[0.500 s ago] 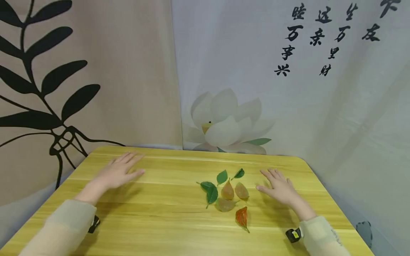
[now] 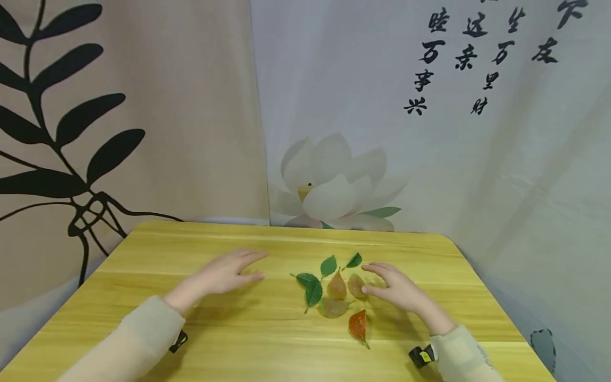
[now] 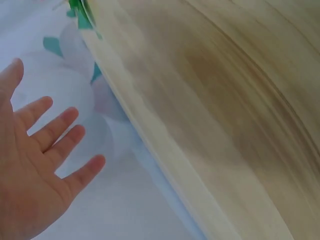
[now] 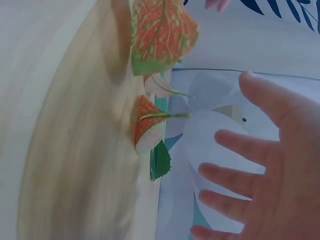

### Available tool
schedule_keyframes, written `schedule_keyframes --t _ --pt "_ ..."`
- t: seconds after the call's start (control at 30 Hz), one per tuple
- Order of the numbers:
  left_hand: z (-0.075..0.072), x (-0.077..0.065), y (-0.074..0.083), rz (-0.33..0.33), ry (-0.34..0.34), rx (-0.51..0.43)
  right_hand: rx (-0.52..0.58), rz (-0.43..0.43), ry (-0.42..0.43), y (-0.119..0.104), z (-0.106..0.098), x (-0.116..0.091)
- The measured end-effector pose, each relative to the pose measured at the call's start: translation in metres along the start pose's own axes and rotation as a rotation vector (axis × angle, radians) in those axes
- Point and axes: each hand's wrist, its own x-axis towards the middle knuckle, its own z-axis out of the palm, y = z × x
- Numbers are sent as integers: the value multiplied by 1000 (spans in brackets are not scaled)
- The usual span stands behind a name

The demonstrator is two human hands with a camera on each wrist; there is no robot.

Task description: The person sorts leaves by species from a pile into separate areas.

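Several artificial-looking leaves lie in a loose cluster on the wooden table (image 2: 238, 339). Green leaves (image 2: 329, 266) make up its far and left side, while orange-tinted leaves (image 2: 337, 286) sit in the middle. Nearest the front is a red leaf (image 2: 358, 324), tapering to a stem. My right hand (image 2: 398, 286) hovers at the cluster's right side, its fingertips overlapping a pale orange leaf (image 2: 356, 285) in the head view. In the right wrist view, a veined orange leaf (image 4: 162, 35) curls up. Left of the cluster, my left hand (image 2: 229, 273) is over the table with fingers extended, holding nothing.
Behind the table's far edge hangs a cloth backdrop (image 2: 200, 132) with a printed black plant, a lotus (image 2: 341, 191) and dark writing. A small black wrist device (image 2: 421, 356) sits by the right sleeve, another (image 2: 179, 341) by the left.
Both hands have moved inward: my left hand to the right and slightly nearer, my right hand leftward up to the leaves. The leaves lie as before; the head view has shifted slightly.
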Motion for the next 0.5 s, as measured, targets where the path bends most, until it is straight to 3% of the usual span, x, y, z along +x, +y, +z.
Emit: schedule_keyframes --t 0.23,0.5 --pt "14 20 21 75 -46 -103 80 8 -8 6 -1 4" --pt "30 43 40 87 -111 -239 146 43 -47 15 -2 8"
